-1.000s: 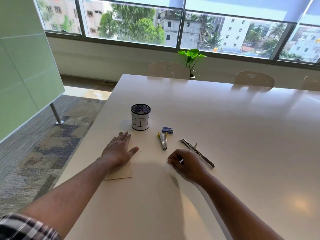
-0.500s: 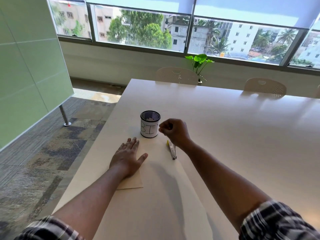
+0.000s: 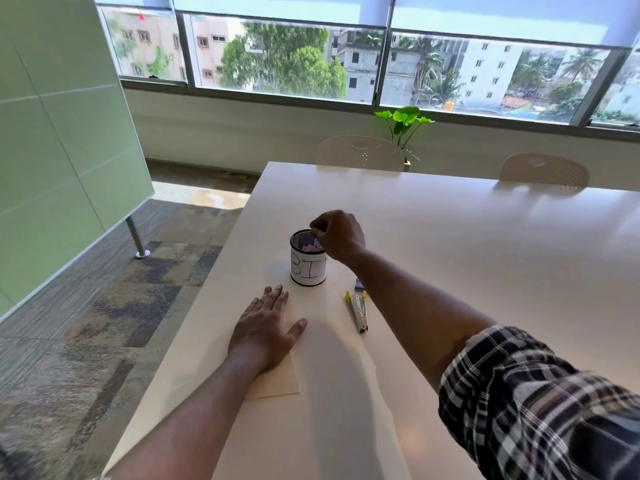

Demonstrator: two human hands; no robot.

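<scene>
A black mesh cup with a white label reading BIN (image 3: pixel 308 271) stands on the white table (image 3: pixel 450 271), with pale scraps inside it. My right hand (image 3: pixel 337 235) hovers over the cup's rim, fingers curled and fingertips pinched together above the opening; whatever they pinch is too small to make out. My left hand (image 3: pixel 266 330) lies flat with straight fingers on a beige sheet of paper (image 3: pixel 277 384) near the table's left edge. A small yellow-ended stapler (image 3: pixel 359 310) lies right of the sheet.
A blue staple box (image 3: pixel 358 285) peeks out beside my right forearm. Two pale chairs (image 3: pixel 360 152) stand at the table's far side, with a potted plant (image 3: pixel 403 121) behind them. A green partition (image 3: pixel 52 133) stands left, over the carpet.
My right hand rose from the table near the metal tool, fingers pinching a small white bit, and travelled forward and left to the cup's opening. My left hand stayed on the paper.
</scene>
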